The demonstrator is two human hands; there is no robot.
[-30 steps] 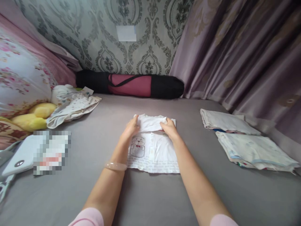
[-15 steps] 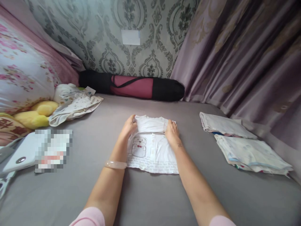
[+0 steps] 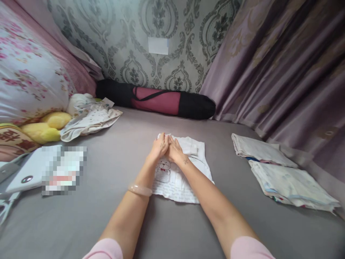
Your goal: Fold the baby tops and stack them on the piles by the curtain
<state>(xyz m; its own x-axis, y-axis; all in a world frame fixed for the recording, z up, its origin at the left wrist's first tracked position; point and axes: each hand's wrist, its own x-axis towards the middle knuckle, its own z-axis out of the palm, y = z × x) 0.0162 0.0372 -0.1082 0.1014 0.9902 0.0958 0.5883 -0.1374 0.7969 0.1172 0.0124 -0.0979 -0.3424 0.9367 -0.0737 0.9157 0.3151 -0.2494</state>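
A small white shirt with a printed bear and lines of lettering lies on the bed. Its top part is folded down over the front, and a sleeve lies across the upper right. My left hand is closed at the shirt's upper left edge, its fingers partly hidden. Right against it, my right hand rests on the folded top with its fingers stretched out flat. The two hands touch each other and cover part of the fold and the bear's head.
Two folded stacks of cloth, a nearer one and a farther one, lie on the right. A black and maroon long bag lies along the wall. Left are a crumpled garment, yellow plush and a white device.
My right hand has let go of the shirt's upper right side and moved left beside my left hand. The shirt's right side now lies spread outward. The view has shifted slightly.
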